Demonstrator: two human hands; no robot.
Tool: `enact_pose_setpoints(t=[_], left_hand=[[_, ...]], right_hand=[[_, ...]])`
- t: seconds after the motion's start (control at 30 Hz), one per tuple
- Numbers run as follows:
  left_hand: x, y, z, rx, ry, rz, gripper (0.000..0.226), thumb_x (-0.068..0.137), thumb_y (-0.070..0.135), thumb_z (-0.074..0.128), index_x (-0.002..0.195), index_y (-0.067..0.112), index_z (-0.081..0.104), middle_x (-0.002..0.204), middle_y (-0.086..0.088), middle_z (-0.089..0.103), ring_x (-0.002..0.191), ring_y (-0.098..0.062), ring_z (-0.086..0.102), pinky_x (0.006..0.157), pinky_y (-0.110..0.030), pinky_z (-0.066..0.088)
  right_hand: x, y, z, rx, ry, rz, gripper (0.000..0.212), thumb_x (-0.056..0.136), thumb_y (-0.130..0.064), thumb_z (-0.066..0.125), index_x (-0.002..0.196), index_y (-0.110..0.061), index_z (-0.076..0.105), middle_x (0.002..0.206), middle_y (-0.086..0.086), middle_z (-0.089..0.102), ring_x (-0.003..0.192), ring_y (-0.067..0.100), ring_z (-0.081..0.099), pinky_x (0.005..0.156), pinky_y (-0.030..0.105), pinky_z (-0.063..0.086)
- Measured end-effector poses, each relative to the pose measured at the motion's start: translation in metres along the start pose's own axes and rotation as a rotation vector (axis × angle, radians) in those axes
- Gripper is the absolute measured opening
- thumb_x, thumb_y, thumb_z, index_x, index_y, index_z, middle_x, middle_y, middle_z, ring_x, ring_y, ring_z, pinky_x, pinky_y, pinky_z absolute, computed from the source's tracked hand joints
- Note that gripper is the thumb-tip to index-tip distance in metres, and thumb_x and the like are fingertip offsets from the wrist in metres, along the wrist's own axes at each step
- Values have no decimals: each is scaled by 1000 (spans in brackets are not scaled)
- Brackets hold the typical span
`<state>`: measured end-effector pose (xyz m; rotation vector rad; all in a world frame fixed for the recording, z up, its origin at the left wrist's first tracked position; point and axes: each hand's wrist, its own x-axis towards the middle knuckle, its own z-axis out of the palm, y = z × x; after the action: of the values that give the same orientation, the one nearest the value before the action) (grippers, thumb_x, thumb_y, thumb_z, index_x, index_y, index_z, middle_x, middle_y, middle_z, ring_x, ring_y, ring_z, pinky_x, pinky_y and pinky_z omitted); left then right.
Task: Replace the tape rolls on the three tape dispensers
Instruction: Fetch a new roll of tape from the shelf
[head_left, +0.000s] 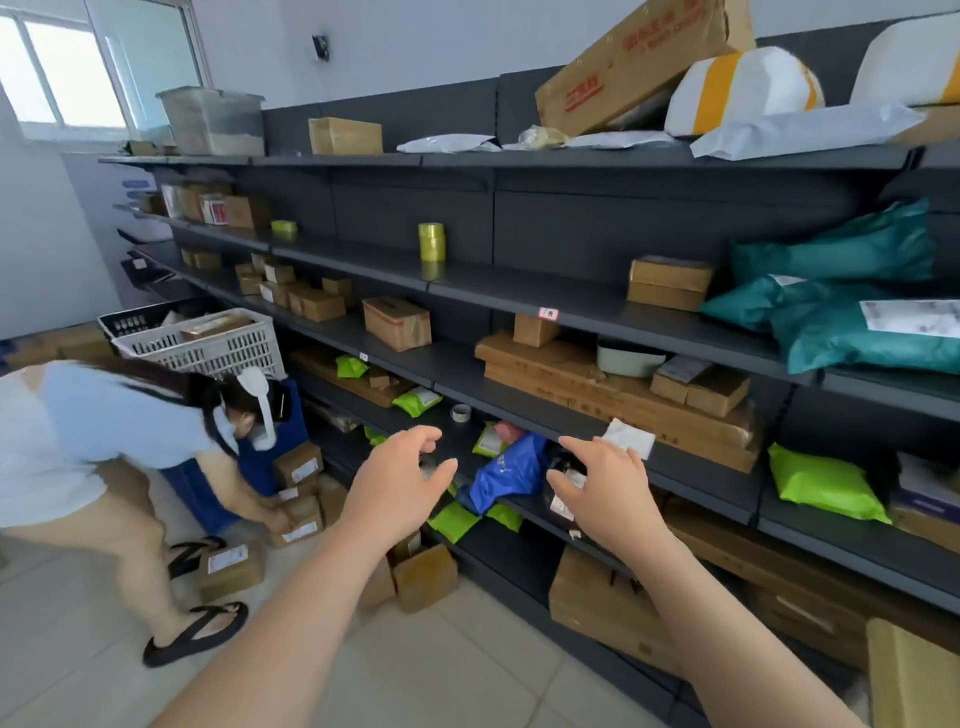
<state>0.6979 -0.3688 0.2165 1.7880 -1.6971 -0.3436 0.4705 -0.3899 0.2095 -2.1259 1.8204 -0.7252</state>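
Both my hands reach toward a dark shelf (597, 441) at waist height. My left hand (400, 483) is open, fingers curled apart, holding nothing. My right hand (605, 488) is open too, fingers spread over a dark object (563, 462) lying beside a blue bag (511, 470); what that object is I cannot tell. A small tape roll (461, 413) sits on the shelf just above my left hand. A stack of yellow tape rolls (431, 241) stands two shelves higher, and another yellow roll (284, 226) lies further left.
Cardboard boxes (397, 322) and green bags (823, 480) fill the shelves. A person (119, 431) bends over boxes on the floor at the left, near white crates (208, 343). More boxes (426, 577) stand on the tiled floor below my arms.
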Motion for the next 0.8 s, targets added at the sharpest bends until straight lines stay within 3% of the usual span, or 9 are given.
enact_pose_setpoints(t=[0.4,0.8], left_hand=[[210,-32,11,-29,43,-3,44,90,38,60,131,24,53,122,7,62,111,-12,57,94,-30,46],[420,-86,3,-88,75,70,44,89,36,62,131,22,54,122,5,63,113,-12,57,98,-31,47]], right_hand=[[203,-8,23,-25,13,-18,51,96,-39,50,144,-25,42,144,-2,50,146,17,23,121,41,3],[410,-47,62,-70,101,-23,49,95,-39,50,142,-25,45,142,-3,53,143,19,29,121,44,11]])
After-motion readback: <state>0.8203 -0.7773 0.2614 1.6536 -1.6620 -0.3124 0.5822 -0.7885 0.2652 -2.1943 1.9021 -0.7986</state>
